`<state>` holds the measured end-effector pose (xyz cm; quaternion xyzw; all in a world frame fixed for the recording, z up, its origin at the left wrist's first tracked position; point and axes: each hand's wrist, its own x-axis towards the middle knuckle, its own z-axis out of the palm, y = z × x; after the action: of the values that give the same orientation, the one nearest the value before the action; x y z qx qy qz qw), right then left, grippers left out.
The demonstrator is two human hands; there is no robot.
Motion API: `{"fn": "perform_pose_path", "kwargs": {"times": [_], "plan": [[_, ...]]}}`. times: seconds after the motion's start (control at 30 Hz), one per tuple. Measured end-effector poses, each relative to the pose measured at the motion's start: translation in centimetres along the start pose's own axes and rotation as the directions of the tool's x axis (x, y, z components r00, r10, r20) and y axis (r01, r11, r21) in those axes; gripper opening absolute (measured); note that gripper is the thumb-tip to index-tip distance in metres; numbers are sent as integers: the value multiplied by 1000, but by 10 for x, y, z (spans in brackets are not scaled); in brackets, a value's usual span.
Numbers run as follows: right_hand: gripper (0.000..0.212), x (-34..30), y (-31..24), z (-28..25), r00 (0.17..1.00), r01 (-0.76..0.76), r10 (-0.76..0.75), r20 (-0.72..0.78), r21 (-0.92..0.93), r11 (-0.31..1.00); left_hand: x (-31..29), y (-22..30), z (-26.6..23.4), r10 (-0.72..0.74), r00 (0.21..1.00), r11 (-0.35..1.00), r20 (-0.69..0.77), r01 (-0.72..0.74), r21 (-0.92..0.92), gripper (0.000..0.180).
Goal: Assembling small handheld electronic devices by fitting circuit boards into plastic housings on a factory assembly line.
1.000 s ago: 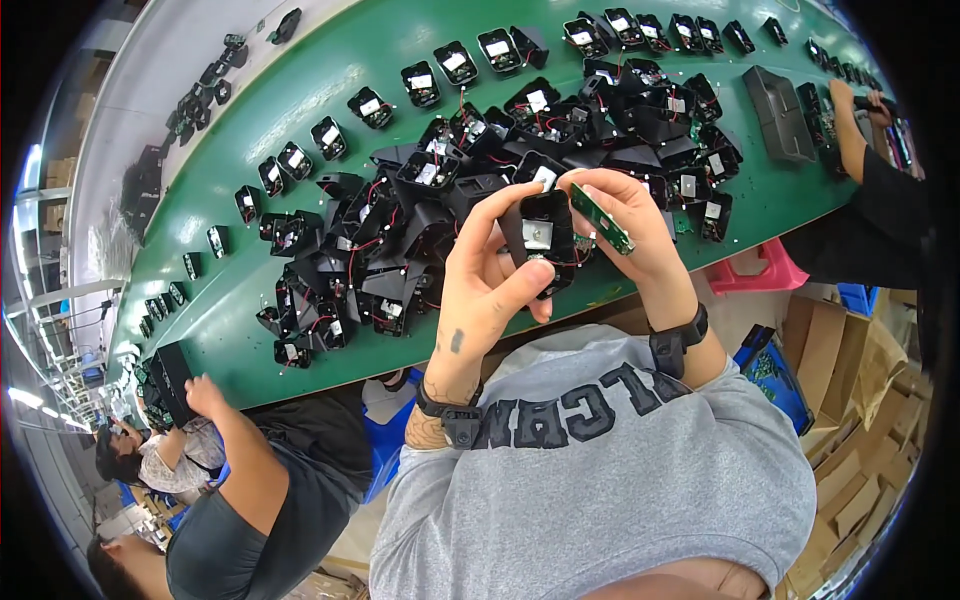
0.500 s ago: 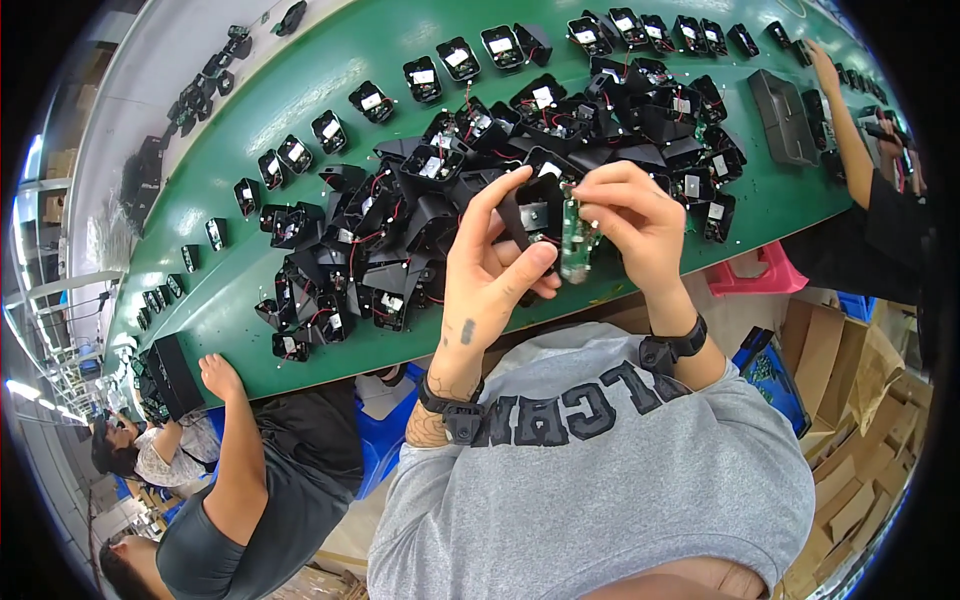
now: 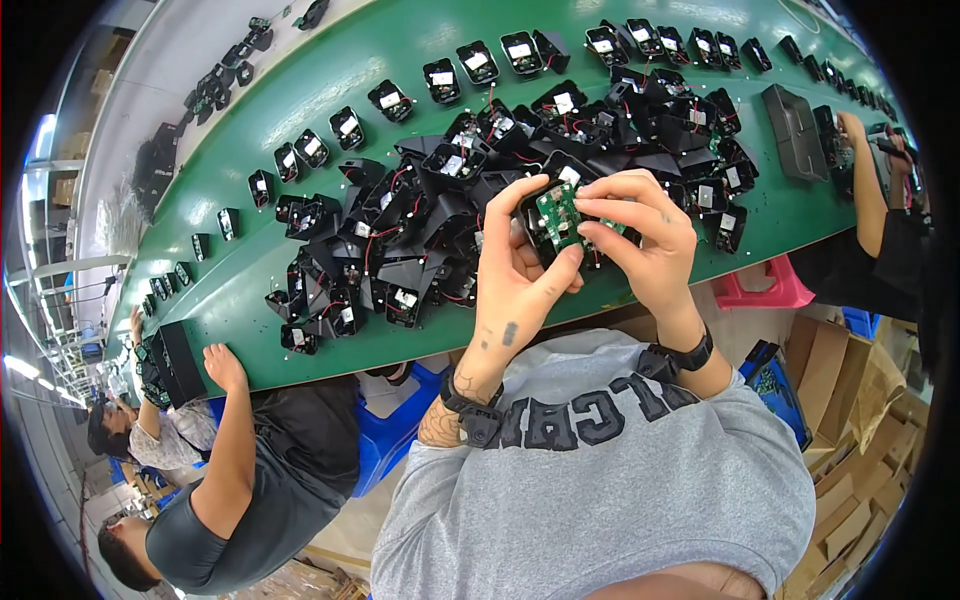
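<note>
Seen from above, a person's left hand [image 3: 520,270] cradles a small black plastic housing [image 3: 537,232] from below, fingers curled around it to steady it. The right hand [image 3: 645,235] pinches a green circuit board [image 3: 560,215] against the housing's open face, over the near edge of a long green bench [image 3: 300,100]. A heap of black housings with red wires [image 3: 400,240] crowds the bench just behind. A co-worker's hand [image 3: 225,368] rests at the near edge, leftward

Person is wearing grey tee [image 3: 600,480] showing dark block lettering, black watch on each wrist; left hand [image 3: 515,275] bearing small tattoo, forearm tattooed too.
</note>
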<state>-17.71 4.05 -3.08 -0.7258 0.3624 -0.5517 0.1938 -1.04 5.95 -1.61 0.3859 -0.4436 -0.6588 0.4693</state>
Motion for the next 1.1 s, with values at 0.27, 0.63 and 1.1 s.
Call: {"fn": "perform_pose_path", "kwargs": {"times": [0.27,0.63,1.1], "plan": [[23,-8,-4,7,871,-463,492,-3,335,821,0,-8,0,138,987,977,-79,-123,172,61],[13,-14,-8,16,757,-607,626,187,556,568,4,-19,-6,384,920,833,-79,-308,459,54],[10,-11,-15,17,660,-689,685,308,612,389,7,-26,-9,717,695,487,54,-555,674,54]]}}
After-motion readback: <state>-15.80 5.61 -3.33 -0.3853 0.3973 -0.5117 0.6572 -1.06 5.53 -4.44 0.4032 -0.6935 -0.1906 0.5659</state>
